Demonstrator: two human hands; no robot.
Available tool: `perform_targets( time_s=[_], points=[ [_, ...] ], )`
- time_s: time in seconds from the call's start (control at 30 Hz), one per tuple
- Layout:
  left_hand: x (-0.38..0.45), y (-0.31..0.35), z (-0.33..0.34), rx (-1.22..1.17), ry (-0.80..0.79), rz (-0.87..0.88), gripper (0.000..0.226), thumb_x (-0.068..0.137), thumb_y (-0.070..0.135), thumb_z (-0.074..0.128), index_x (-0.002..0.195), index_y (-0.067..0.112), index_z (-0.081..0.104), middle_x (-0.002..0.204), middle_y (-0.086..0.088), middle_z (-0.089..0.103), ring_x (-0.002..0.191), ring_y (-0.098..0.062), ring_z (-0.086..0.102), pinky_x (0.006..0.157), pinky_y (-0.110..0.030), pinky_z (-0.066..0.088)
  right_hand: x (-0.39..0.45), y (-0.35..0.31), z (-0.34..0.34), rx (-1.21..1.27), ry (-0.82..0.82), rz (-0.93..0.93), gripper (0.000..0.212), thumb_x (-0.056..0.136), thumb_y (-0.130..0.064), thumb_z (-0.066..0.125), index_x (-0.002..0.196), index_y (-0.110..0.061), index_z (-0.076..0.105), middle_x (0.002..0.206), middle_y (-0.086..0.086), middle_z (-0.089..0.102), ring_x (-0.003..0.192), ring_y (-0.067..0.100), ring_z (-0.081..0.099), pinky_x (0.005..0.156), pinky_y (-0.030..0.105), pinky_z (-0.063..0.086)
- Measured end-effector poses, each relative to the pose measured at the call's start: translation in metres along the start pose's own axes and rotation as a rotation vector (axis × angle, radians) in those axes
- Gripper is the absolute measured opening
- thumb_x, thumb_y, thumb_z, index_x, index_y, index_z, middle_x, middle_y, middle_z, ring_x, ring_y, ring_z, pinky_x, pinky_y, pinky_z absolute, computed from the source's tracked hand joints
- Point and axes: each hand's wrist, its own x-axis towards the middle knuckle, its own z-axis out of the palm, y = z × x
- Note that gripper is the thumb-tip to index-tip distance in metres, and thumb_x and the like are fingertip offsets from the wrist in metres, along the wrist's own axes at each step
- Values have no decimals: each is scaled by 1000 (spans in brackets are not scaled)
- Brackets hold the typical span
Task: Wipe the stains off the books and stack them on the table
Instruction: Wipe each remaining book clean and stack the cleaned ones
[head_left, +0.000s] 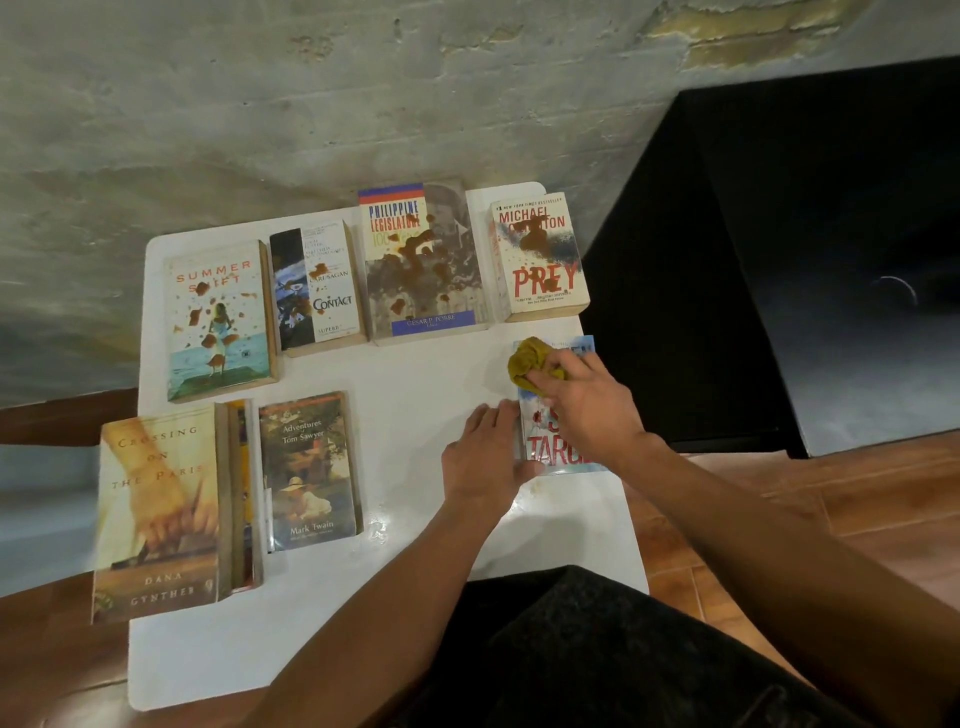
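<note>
Currently seven covers visible on white worktop (415, 374), four stained books (421, 260) along back row, left hand (485, 454) flat bracing blue book (558, 452) at right edge, right hand (587, 400) grip closed on yellow cloth (532, 358) atop it

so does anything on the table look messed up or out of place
Yes. Brown blotches spatter the four books in the back row: Summer Shift, Contact, Philippine Legislature and Prey, heaviest on Philippine Legislature. Crossing on the Paris juts past the table's left edge.
</note>
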Motion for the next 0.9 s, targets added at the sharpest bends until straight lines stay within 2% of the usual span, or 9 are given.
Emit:
perform_targets(
  time_s=[0.17, 0.3, 0.37, 0.43, 0.5, 0.57, 0.7, 0.9],
  points=[
    [-2, -5, 6, -77, -13, -20, 81, 84, 60, 69, 148, 31, 29, 150, 9, 42, 143, -14, 36, 98, -42, 50, -20, -3, 9, -3, -13, -10, 64, 84, -29, 77, 141, -36, 49, 138, -2, 43, 120, 22, 39, 79, 35, 56],
    [0, -22, 11, -216, -53, 16, 88, 77, 54, 80, 147, 32, 31, 143, 11, 47, 123, -16, 56, 90, -36, 52, -40, -9, 15, 55, -17, -40, 59, 85, -24, 75, 139, -35, 54, 135, -2, 45, 119, 23, 41, 78, 38, 59],
    [1, -26, 9, -263, -49, 48, 81, 80, 42, 81, 146, 32, 35, 136, 13, 53, 118, -13, 58, 89, -31, 48, -49, -13, 18, 78, -17, -23, 58, 85, -18, 73, 138, -35, 56, 134, -4, 45, 117, 22, 40, 74, 37, 58],
    [1, -25, 5, -365, -14, 38, 64, 89, 31, 75, 144, 29, 42, 133, 11, 58, 117, -13, 59, 92, -30, 46, -53, -16, 20, 84, -30, 3, 58, 87, -15, 70, 139, -38, 54, 136, -6, 42, 119, 20, 36, 74, 36, 57],
    [4, -23, 0, -472, 65, -23, 44, 99, 29, 63, 140, 26, 50, 132, 6, 64, 118, -18, 61, 96, -34, 47, -54, -17, 20, 98, -13, 17, 59, 87, -14, 71, 138, -39, 55, 136, -7, 43, 119, 19, 36, 72, 36, 57],
    [6, -23, -7, -523, 124, -86, 36, 104, 30, 52, 139, 23, 52, 131, 2, 66, 117, -22, 63, 96, -35, 48, -53, -17, 21, 107, -7, 25, 59, 86, -14, 71, 137, -39, 56, 135, -6, 44, 120, 20, 38, 72, 38, 57],
    [5, -21, -16, -545, 69, -73, 44, 104, 33, 51, 146, 24, 43, 136, 0, 64, 123, -21, 60, 99, -34, 46, -51, -16, 21, 117, 29, 59, 60, 86, -15, 73, 138, -38, 55, 137, -4, 45, 123, 21, 39, 77, 38, 58],
    [-4, -28, -10, -537, -75, -21, 66, 95, 48, 62, 151, 32, 31, 146, 10, 53, 130, -17, 54, 103, -35, 43, -14, -10, 6, 102, 48, 74, 61, 87, -22, 74, 141, -37, 52, 137, -4, 43, 122, 21, 37, 84, 38, 56]
  ],
)
